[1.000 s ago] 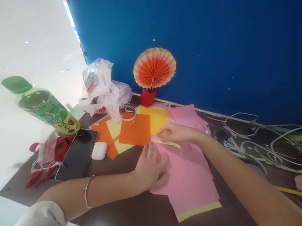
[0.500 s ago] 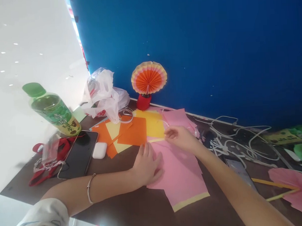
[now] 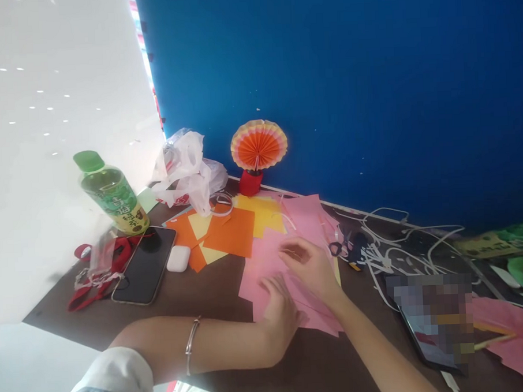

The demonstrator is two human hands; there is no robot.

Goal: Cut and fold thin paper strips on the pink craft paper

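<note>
Curled right hand [image 3: 310, 269] — over pink paper [image 3: 253, 280]

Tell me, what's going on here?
A person is handling pink paper on a dark table. The left hand lies on the sheets; the right hand is over them with fingers curled, though whether it grips anything is hard to tell. Orange sheets and yellow sheets lie nearby, and a round pleated fan stands at the back, before a blue wall.
</note>
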